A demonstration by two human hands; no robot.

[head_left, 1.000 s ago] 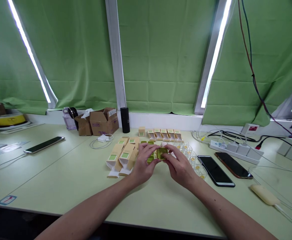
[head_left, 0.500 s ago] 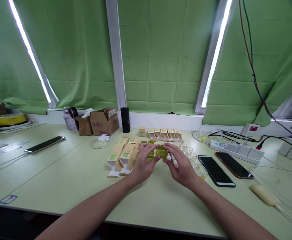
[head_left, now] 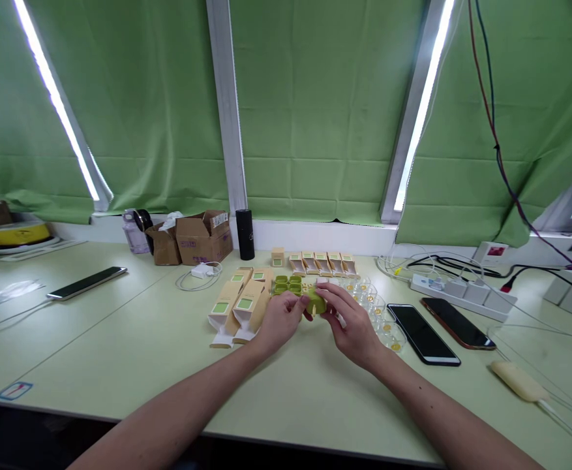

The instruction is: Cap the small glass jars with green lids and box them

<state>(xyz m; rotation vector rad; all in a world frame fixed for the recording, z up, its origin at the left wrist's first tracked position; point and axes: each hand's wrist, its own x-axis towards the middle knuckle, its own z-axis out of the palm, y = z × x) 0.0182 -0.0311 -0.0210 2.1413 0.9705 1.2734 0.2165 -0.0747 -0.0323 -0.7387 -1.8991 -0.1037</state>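
A small olive-green square plastic cup [head_left: 317, 301] is held low above the table, with a pale yellowish bit showing at its near side. My right hand [head_left: 350, 321] grips it from the right between thumb and fingers. My left hand [head_left: 282, 320] is closed in a pinch at its left side; the fingertips partly hide what they touch. Just behind the hands lie several more green square cups [head_left: 287, 284] and small yellowish pieces [head_left: 308, 286]. Clear round plastic pieces with yellow centres [head_left: 374, 305] stand in rows right of my right hand.
Open cardboard cartons [head_left: 249, 301] lie left of my hands, with more small cartons [head_left: 321, 264] behind. Right are two phones [head_left: 425, 334], a power strip [head_left: 462, 289] and cables. Farther back stand a brown box [head_left: 205, 238] and a black bottle [head_left: 245, 235].
The green cup has turned over, from its open hollow facing me to its outer side. My left hand has lowered slightly and closed its fingers at the cup's edge, uncovering the green cups behind.
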